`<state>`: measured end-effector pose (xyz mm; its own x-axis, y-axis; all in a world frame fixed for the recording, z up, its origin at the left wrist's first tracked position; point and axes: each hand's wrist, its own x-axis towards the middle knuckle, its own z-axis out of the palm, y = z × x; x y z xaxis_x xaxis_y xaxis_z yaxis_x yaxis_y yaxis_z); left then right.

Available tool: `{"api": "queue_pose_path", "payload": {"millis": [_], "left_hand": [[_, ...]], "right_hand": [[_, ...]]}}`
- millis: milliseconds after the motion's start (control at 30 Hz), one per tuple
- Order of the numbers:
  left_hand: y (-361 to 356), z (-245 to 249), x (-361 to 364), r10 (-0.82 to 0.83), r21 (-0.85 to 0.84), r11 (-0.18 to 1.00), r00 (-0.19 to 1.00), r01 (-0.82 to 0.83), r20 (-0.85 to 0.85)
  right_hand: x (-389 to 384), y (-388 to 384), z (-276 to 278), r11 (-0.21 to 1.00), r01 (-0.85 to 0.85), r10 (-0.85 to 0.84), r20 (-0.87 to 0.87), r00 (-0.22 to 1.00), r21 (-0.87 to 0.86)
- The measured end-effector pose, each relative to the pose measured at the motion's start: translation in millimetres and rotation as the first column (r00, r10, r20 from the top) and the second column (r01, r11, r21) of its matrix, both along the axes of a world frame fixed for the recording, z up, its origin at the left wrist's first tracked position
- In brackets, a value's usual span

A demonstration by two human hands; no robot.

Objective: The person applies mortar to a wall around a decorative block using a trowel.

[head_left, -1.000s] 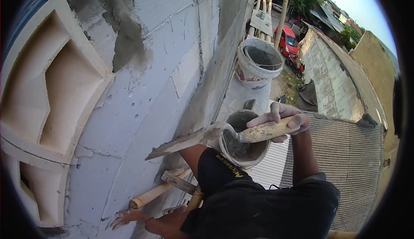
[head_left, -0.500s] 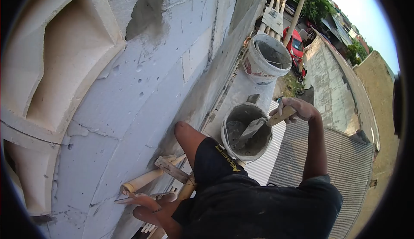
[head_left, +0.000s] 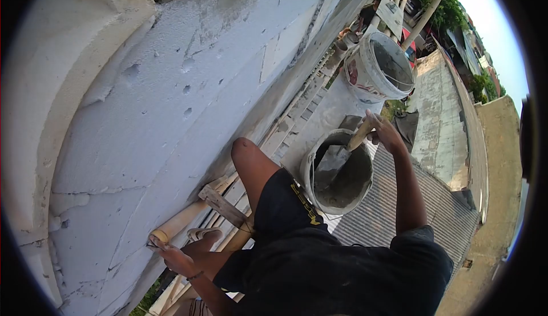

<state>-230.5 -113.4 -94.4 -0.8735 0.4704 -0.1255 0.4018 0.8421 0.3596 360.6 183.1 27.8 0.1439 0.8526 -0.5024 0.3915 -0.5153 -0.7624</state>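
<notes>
My right hand (head_left: 387,133) is closed round the wooden handle of a trowel (head_left: 331,165). The trowel's grey-coated blade slants down inside a bucket (head_left: 309,174), over wet grey mortar (head_left: 338,193) at the bottom. Low on the left, my left hand (head_left: 178,260) reaches towards the wall, its fingers stretched out beside the end of a bamboo pole (head_left: 178,223). I see no tool in that hand. My bent knee (head_left: 244,148) lies between the wall and the bucket.
A pale block wall (head_left: 171,128) fills the left side, with a curved moulded piece (head_left: 74,105) on it. Behind the mortar bucket stands a second, mortar-smeared bucket (head_left: 365,76) on a narrow platform (head_left: 311,119). A short board (head_left: 224,205) crosses the poles. Corrugated roofing (head_left: 399,202) lies below right.
The trowel blade has turned and risen towards the back of the bucket. My left hand has moved nearer the pole's end. The whole view has shifted, bringing the wall closer.
</notes>
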Motion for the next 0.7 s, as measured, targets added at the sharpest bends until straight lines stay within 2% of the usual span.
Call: {"api": "queue_pose_path", "payload": {"millis": [33, 67, 100, 133, 167, 200, 233, 267, 333, 467, 533, 567, 600, 667, 700], "left_hand": [[-1, -6, -2, -0.015, 0.043, 0.999, 0.999, 0.016, -0.036], [-3, -12, -4, -0.029, 0.084, 0.996, 0.997, 0.035, -0.073], [-1, -17, -5, 0.000, 0.295, 0.956, 1.000, 0.002, -0.006], [6, -12, -2, 0.009, 0.389, 0.921, 0.999, -0.021, 0.032], [12, -6, 0, 0.013, 0.480, 0.876, 0.998, -0.045, 0.069], [26, 14, 10, 0.092, 0.540, 0.818, 0.971, -0.199, 0.218], [32, 21, 14, 0.125, 0.553, 0.786, 0.947, -0.276, 0.296], [38, 27, 18, 0.156, 0.560, 0.749, 0.916, -0.354, 0.370], [41, 28, 18, 0.161, 0.647, 0.630, 0.888, -0.428, 0.431], [33, 16, 15, 0.171, 0.629, 0.660, 0.898, -0.411, 0.407], [39, 43, 26, 0.148, 0.604, 0.700, 0.905, -0.381, 0.399], [40, 58, 30, 0.138, 0.600, 0.709, 0.908, -0.370, 0.396], [39, 72, 31, 0.130, 0.354, 0.903, 0.940, -0.243, 0.315], [38, 79, 39, 0.083, 0.065, 0.993, 0.968, -0.101, 0.238], [39, 76, 44, 0.125, 0.324, 0.916, 0.935, -0.237, 0.331]], "right_hand": [[1, 2, -6, 1.000, 0.010, -0.010, 0.003, 1.000, -0.021], [3, 5, -15, 0.999, -0.020, 0.016, 0.141, 0.990, 0.033], [4, 5, -21, 0.995, -0.062, 0.037, 0.278, 0.960, 0.081], [-1, 4, -21, 0.986, -0.077, 0.020, 0.354, 0.935, 0.147], [1, 5, -27, 0.988, -0.072, 0.020, 0.355, 0.935, 0.134], [5, 6, -34, 0.977, -0.107, 0.034, 0.362, 0.932, 0.182], [8, 7, -39, 0.963, -0.142, 0.048, 0.370, 0.928, 0.229], [6, 6, -35, 0.964, -0.174, 0.099, 0.337, 0.936, 0.203], [13, 4, -40, 0.967, -0.185, 0.118, 0.340, 0.933, 0.173], [33, -6, -57, 0.969, -0.193, 0.129, 0.349, 0.928, 0.153], [34, -16, -55, 0.969, -0.193, 0.123, 0.375, 0.919, 0.155], [32, -25, -50, 0.979, -0.158, 0.107, 0.333, 0.937, 0.132], [31, -32, -46, 0.986, -0.125, 0.089, 0.292, 0.952, 0.108], [32, -46, -46, 0.979, -0.126, 0.061, 0.352, 0.934, 0.163], [28, -54, -42, 0.970, -0.127, 0.033, 0.410, 0.912, 0.206]]}}
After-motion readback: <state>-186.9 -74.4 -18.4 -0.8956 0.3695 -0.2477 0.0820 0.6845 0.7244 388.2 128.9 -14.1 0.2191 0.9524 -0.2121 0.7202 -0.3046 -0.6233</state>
